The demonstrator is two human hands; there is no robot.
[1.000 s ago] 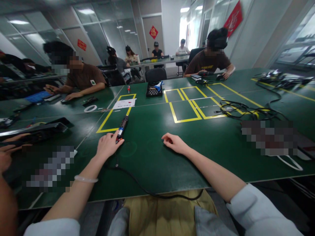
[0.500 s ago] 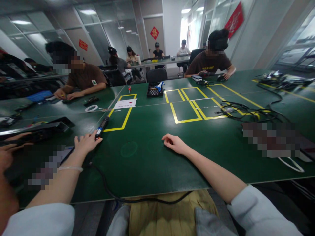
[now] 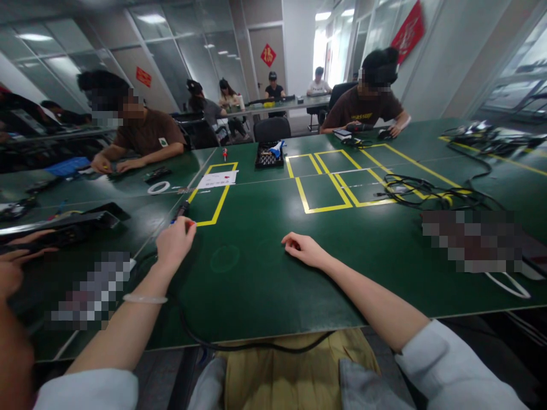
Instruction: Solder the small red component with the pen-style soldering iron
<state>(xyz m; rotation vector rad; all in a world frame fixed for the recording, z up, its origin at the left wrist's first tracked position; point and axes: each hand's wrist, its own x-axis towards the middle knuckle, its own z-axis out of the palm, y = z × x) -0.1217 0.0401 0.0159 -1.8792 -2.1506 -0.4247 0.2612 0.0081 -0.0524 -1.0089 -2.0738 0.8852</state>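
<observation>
My left hand (image 3: 174, 242) is closed above the green table, left of the middle, with a bracelet on its wrist. Between thumb and forefinger shows a spot of red, too small to name. Just beyond and partly behind this hand lies a dark rod-shaped tool (image 3: 183, 209) with a bit of blue, its near end hidden. Whether the fingers grip the tool, I cannot tell. My right hand (image 3: 304, 249) rests on the table, loosely curled, with nothing seen in it. A black cable (image 3: 260, 346) runs along the table's front edge below my hands.
Yellow tape outlines (image 3: 327, 210) mark the table, a paper sheet (image 3: 217, 179) across one. A black tray (image 3: 269, 155) stands at the back, a white ring (image 3: 158, 188) lies left, and tangled cables (image 3: 421, 185) lie right. Co-workers sit across the table; another's hand shows far left.
My left hand has moved to the right and slightly away from me, its spread fingers now drawn together. It covers more of the rod-shaped tool. My right hand has stayed put.
</observation>
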